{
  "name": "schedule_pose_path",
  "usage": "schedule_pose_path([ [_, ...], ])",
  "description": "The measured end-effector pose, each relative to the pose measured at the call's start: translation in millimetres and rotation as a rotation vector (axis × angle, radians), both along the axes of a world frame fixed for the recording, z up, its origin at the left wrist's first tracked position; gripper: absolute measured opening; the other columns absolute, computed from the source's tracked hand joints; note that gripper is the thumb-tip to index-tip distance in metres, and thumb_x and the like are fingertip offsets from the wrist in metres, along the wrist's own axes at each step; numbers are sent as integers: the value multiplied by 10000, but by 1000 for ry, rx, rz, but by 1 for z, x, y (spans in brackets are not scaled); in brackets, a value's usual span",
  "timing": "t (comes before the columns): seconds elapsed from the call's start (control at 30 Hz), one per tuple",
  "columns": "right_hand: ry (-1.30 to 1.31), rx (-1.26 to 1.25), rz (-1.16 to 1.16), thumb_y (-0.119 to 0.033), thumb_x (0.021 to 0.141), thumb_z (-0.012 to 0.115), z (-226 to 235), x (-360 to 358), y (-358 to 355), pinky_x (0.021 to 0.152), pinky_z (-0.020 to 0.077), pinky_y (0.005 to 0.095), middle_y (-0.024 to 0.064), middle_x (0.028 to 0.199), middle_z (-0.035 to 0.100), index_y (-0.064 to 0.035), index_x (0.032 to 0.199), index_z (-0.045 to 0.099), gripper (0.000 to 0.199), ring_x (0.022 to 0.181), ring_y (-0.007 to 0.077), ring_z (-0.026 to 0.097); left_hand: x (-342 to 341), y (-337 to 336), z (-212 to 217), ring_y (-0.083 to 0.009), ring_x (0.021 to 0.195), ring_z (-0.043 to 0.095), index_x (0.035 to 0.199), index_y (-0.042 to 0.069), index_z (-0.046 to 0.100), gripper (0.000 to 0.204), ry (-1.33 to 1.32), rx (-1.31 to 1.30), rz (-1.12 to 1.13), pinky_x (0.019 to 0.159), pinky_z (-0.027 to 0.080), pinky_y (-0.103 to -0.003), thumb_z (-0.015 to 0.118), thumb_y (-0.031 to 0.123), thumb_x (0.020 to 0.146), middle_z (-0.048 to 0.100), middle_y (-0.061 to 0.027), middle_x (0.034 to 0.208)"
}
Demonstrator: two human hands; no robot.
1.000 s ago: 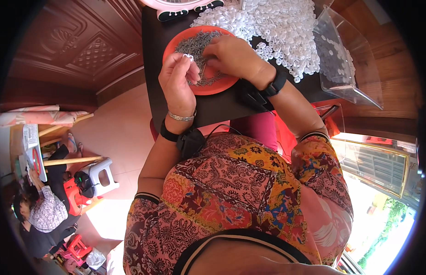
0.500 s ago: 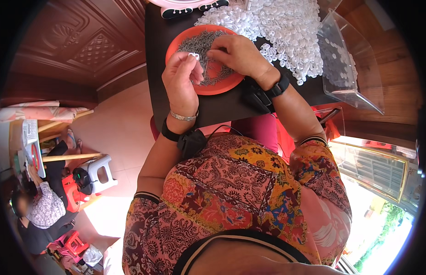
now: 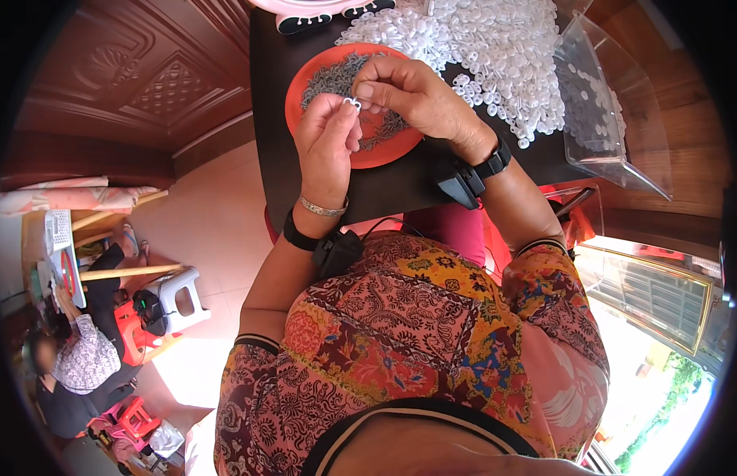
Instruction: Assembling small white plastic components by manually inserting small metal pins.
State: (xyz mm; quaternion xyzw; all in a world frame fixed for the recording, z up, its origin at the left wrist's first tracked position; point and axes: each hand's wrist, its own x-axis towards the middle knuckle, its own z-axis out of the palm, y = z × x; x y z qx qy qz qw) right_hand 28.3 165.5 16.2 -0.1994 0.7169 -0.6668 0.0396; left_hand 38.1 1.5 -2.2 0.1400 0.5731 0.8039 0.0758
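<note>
Above an orange plate (image 3: 391,156) full of small grey screw-like pieces (image 3: 337,81), both my hands work close together. My left hand (image 3: 327,143) pinches a small white plastic piece (image 3: 352,102) with rounded holes between thumb and forefinger. The fingertips of my right hand (image 3: 412,97) are pressed together right beside that white piece. Whatever sits between them is too small and covered to make out. A large heap of similar white plastic pieces (image 3: 503,59) lies on the dark table (image 3: 277,151) beyond my right hand.
A clear plastic bin (image 3: 614,135) with white pieces stands at the table's right edge. A pink-and-white object with black feet (image 3: 305,17) is at the back. Off to the left, another person (image 3: 87,357) sits near a white stool (image 3: 182,301) and a red stool (image 3: 134,420).
My right hand has moved from over the grey pieces to meet the white piece. My left hand has shifted slightly right, still pinching it.
</note>
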Motion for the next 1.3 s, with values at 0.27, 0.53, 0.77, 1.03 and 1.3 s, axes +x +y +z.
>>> schedule_pose_path([
  [0.27, 131, 203, -111, -109, 900, 555, 8, 8, -4, 632, 455, 243, 10, 739, 561, -10, 878, 586, 106, 683, 90, 529, 1, 2, -2, -55, 519, 399, 829, 26, 528, 129, 22, -37, 30, 473, 308, -196, 498, 129, 899, 476, 6, 615],
  [0.53, 430, 480, -279, -165, 806, 627, 12, 12, -6, 574, 455, 353, 89, 692, 583, -57, 761, 578, 127, 634, 295, 572, 6, 3, 0, -44, 525, 368, 837, 20, 518, 120, 61, -159, 29, 470, 286, -189, 484, 115, 903, 456, 16, 633],
  [0.77, 440, 460, -249, -93, 825, 593, 7, 10, -10, 579, 454, 295, 89, 669, 577, -22, 787, 580, 82, 617, 222, 576, 4, 3, 1, -46, 516, 384, 826, 24, 534, 147, 34, -115, 46, 458, 290, -190, 489, 142, 902, 475, 10, 622],
  [1.03, 340, 470, -288, -139, 842, 598, 14, 14, -6, 575, 455, 280, 75, 663, 589, -24, 800, 590, 122, 602, 168, 568, 3, 4, 1, -41, 523, 415, 831, 33, 544, 126, -54, -28, 6, 469, 323, -181, 517, 139, 893, 509, 7, 631],
  [1.3, 291, 633, -382, -158, 851, 610, 39, 14, 30, 596, 467, 286, 95, 729, 626, -24, 906, 638, 148, 635, 176, 605, 1, -3, -3, -50, 524, 435, 820, 40, 543, 133, -78, -8, -46, 474, 331, -189, 501, 150, 882, 514, 5, 630],
])
